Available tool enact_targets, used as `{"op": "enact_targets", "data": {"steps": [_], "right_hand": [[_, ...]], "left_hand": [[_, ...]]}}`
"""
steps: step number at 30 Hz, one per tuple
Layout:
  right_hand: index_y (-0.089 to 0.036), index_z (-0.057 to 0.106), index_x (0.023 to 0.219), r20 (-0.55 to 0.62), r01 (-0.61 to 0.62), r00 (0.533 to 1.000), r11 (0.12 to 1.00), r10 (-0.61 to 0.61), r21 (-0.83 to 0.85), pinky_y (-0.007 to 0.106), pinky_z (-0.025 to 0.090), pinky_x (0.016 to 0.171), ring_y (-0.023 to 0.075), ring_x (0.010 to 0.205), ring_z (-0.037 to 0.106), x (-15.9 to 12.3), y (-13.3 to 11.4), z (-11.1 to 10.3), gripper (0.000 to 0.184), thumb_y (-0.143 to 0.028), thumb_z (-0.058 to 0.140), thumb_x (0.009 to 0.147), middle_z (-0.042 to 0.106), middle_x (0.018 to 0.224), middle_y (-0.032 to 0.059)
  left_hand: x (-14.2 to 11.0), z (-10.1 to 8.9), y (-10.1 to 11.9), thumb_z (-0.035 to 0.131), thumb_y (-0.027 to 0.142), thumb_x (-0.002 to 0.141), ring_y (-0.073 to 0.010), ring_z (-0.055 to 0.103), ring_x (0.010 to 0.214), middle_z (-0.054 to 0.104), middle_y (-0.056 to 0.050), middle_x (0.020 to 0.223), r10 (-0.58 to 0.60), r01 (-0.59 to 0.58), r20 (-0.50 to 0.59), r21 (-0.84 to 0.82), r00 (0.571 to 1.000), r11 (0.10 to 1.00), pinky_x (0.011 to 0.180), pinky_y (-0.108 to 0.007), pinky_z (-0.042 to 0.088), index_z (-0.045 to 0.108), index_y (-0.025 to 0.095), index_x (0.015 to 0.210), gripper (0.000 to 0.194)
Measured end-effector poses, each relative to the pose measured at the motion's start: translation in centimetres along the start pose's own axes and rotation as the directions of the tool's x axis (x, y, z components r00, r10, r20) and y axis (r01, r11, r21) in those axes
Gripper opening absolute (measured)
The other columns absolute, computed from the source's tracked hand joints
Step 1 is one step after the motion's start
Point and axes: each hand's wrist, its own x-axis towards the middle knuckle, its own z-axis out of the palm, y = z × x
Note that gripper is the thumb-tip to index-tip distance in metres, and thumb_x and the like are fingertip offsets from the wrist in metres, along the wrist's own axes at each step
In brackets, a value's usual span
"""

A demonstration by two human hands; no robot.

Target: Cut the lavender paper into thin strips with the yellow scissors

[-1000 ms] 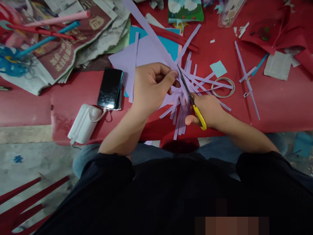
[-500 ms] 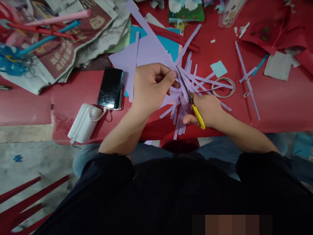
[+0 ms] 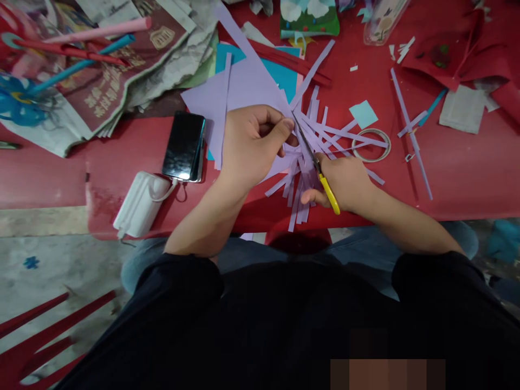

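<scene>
My left hand [image 3: 258,143] is closed in a pinch on a long strip of purple paper [image 3: 254,57], which runs up and to the left from my fingertips. In my right hand [image 3: 345,181] are scissors with yellow handles [image 3: 329,194], my fingers and thumb around the grips. The blades point up and left and meet the purple paper beside my left fingertips. Several cut purple strips [image 3: 298,187] fan out below and right of the blades. A larger purple sheet [image 3: 207,97] lies under my left hand, over blue paper [image 3: 227,54].
A black phone [image 3: 183,146] and a cabled white power bank [image 3: 142,203] lie left of my forearm. Folded newspapers [image 3: 97,103] cover the upper left. On the right are a tape roll [image 3: 389,147], a light blue paper square [image 3: 364,114] and red crumpled paper [image 3: 483,59].
The scissors and my right thumb have shifted very slightly, the blades looking a little closer together. My left hand stays almost in place on the paper.
</scene>
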Motion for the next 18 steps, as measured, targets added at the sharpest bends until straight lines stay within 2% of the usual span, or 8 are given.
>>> {"op": "enact_targets", "data": {"steps": [3,5,6,8,10,12,15,18], "right_hand": [[-0.008,0.069,0.117,-0.051,0.008,0.999,0.989,-0.001,0.151,0.037,0.032,0.061,0.0363,0.074,0.073,-0.1,0.2,0.2,0.085,-0.088,0.05,0.096,0.076,0.081,0.0177],[-0.014,0.067,0.109,-0.091,0.046,0.996,0.908,-0.009,0.417,0.037,0.039,0.061,0.0299,0.07,0.072,-0.2,0.4,0.4,0.061,-0.074,0.056,0.103,0.076,0.08,0.0131],[-0.017,0.066,0.107,-0.113,0.076,0.994,0.814,-0.013,0.576,0.036,0.042,0.06,0.0261,0.065,0.07,-0.2,0.5,0.5,0.053,-0.069,0.057,0.104,0.075,0.076,0.0092],[-0.022,0.062,0.102,-0.155,0.131,0.988,0.542,-0.002,0.83,0.033,0.046,0.056,0.0198,0.054,0.065,-0.3,0.6,0.5,0.044,-0.067,0.061,0.104,0.07,0.065,0.0007],[-0.025,0.059,0.096,-0.175,0.163,0.984,0.308,0.012,0.937,0.031,0.047,0.049,0.0168,0.045,0.06,-0.3,0.6,0.4,0.043,-0.067,0.068,0.101,0.065,0.056,-0.0044],[-0.026,0.059,0.092,-0.165,0.159,0.986,0.178,0.023,0.971,0.03,0.047,0.044,0.0156,0.041,0.058,-0.2,0.5,0.3,0.044,-0.067,0.075,0.097,0.063,0.052,-0.0062],[-0.025,0.061,0.094,-0.153,0.142,0.984,0.12,0.087,0.983,0.029,0.047,0.041,0.0147,0.039,0.058,0.2,0.5,0.6,0.046,-0.068,0.077,0.095,0.063,0.051,-0.0066],[-0.023,0.066,0.108,-0.184,0.155,0.967,0.167,0.175,0.974,0.028,0.05,0.043,0.0147,0.042,0.061,0.4,0.6,1.4,0.046,-0.065,0.079,0.095,0.065,0.054,-0.0061]], "left_hand": [[0.4,0.0,-0.5,0.07,0.007,0.096,-0.0081,0.059,0.048,0.073,0.003,0.064,0.083,-0.084,-0.009,-0.091,0.996,0.992,0.048,-0.024,0.044,0.067,0.021,0.07,0.03],[0.8,-0.1,-0.9,0.07,0.008,0.096,-0.0083,0.059,0.049,0.073,0.003,0.064,0.127,-0.13,-0.035,-0.105,0.991,0.986,0.047,-0.025,0.042,0.064,0.022,0.069,0.031],[1.0,-0.2,-1.2,0.071,0.008,0.096,-0.0087,0.059,0.049,0.072,0.003,0.065,0.135,-0.139,-0.045,-0.09,0.99,0.986,0.048,-0.025,0.042,0.063,0.022,0.07,0.031],[1.3,-0.4,-1.6,0.073,0.011,0.096,-0.0095,0.061,0.05,0.071,0.003,0.064,0.138,-0.14,-0.051,-0.045,0.989,0.989,0.049,-0.026,0.042,0.061,0.022,0.07,0.031],[1.7,-0.5,-2.0,0.074,0.014,0.097,-0.0102,0.062,0.051,0.07,0.002,0.064,0.144,-0.145,-0.038,-0.012,0.989,0.989,0.05,-0.026,0.042,0.059,0.021,0.069,0.032],[1.9,-0.5,-2.3,0.074,0.016,0.098,-0.0101,0.062,0.051,0.069,0.002,0.064,0.156,-0.156,-0.026,-0.005,0.987,0.988,0.05,-0.025,0.043,0.059,0.021,0.07,0.032],[2.0,-0.2,-2.5,0.074,0.018,0.098,-0.0093,0.062,0.052,0.07,0.001,0.066,0.162,-0.163,-0.019,-0.058,0.987,0.985,0.051,-0.023,0.045,0.061,0.02,0.071,0.03],[1.7,0.2,-2.4,0.074,0.017,0.097,-0.0088,0.062,0.051,0.069,0.001,0.065,0.124,-0.115,0.038,-0.193,0.992,0.974,0.051,-0.022,0.048,0.062,0.02,0.071,0.028]]}}
